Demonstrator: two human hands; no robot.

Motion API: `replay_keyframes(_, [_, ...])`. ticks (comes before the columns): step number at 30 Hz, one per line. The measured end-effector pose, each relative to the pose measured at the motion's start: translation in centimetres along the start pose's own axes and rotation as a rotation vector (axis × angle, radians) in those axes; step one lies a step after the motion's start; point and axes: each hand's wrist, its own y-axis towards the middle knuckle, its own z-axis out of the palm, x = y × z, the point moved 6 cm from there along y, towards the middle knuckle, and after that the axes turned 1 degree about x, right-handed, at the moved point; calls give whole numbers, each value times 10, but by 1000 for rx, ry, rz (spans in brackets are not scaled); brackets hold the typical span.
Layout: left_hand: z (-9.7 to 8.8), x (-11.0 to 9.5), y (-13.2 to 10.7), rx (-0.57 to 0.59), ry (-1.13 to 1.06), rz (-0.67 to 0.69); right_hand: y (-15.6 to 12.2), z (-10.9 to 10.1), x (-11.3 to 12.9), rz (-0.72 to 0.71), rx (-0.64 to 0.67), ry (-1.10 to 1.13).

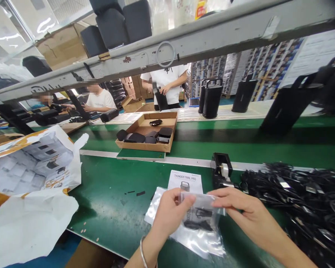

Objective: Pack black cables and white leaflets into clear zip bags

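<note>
Between my two hands is a small clear plastic bag [203, 213] with a dark, coiled cable-like item showing through it. My left hand [167, 210] pinches the bag's upper left edge between thumb and fingers. At its upper right edge, my right hand [240, 204] closes its thumb and fingertips on the plastic. Beneath the bag lie more clear plastic bags [194, 243] and a printed leaflet [188, 178] headed "THUNDERTRAIL PRO". A black tape dispenser [222, 169] stands just beyond my right hand.
To the right is a heap of black cables [290, 197]. An open white sack [72, 163] holding papers occupies the left. Ahead, a shallow cardboard tray [174, 126] carries dark parts. Black speakers [213, 98] stand along the green conveyor [240, 132]. Co-workers [170, 83] are across the line.
</note>
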Motion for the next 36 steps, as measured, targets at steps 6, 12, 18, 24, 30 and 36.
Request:
replay_keyframes(6, [2,19,-1,-86,-72,31,8,-44,-54,511,-322,-331])
replay_keyframes(12, [6,29,-3,-104,-96,20,15,-28,-69,582,-257,-31])
replay_keyframes(18, [8,28,-2,-105,-116,34,-8,-10,-68,542,-347,116])
replay_keyframes(24, [10,22,-1,-121,-92,39,-27,-10,-73,588,-350,-87])
replay_keyframes(30, [16,16,-11,-142,-6,73,-25,35,-23,543,14,203])
replay_keyframes(36, [22,11,-19,-155,11,48,-18,79,-29,665,184,151])
